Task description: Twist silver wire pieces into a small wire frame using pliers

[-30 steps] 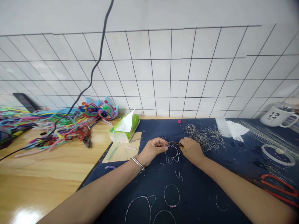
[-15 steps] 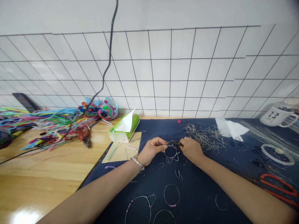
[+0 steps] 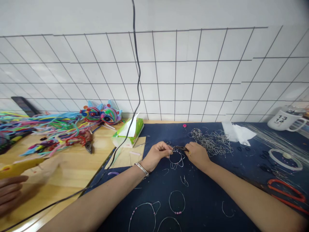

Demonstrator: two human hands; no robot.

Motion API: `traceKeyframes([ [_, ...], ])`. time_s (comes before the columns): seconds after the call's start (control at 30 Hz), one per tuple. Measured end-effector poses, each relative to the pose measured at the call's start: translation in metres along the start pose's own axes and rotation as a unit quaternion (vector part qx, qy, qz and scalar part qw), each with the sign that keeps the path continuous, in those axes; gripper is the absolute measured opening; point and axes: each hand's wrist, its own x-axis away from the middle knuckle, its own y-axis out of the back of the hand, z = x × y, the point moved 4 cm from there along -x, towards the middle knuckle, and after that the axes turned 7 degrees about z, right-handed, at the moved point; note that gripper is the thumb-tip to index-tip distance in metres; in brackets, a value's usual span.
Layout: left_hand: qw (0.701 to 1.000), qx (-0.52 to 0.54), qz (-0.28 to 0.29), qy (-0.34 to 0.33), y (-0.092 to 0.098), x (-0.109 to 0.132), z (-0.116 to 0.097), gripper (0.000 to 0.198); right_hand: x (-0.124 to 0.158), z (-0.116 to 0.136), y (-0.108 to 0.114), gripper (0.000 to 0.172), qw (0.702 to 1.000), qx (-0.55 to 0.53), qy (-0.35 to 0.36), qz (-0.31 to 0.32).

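Here at the dark blue surface, the left hand has thumb and fingertips pinched together on the upper edge of a beaded wire ring. Opposite, the right hand is clamped around dark pliers, their nose pointing in at that same edge. The ring hangs between the two hands, thin wire loops fanning from its lower side. The step looks like gripping or bending wire at the joint; exactly what the pliers bite is too small to tell. The next move, I'd judge, calls for a firm left pinch and a small, controlled turn of the pliers, sparing the loops.

Down in front, more hoops: one with pink beads bunched low. Beyond the right hand lies a tangle of wire; farther right, a white mug and red handles.

Over to the left, a green tissue box, a wooden surface with a heap of bright fuzzy strands, and another person's hand at a yellow tool. A black cable hangs in front of the gridded white wall.
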Motion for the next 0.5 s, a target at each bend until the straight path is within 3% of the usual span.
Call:
traceKeyframes([
  [0.5, 1.000, 0.023, 0.011, 0.001, 0.0003, -0.0002, -0.0014, 0.017, 0.0001, 0.0019, 0.0018, 0.010, 0.999, 0.032, -0.012, -0.006],
])
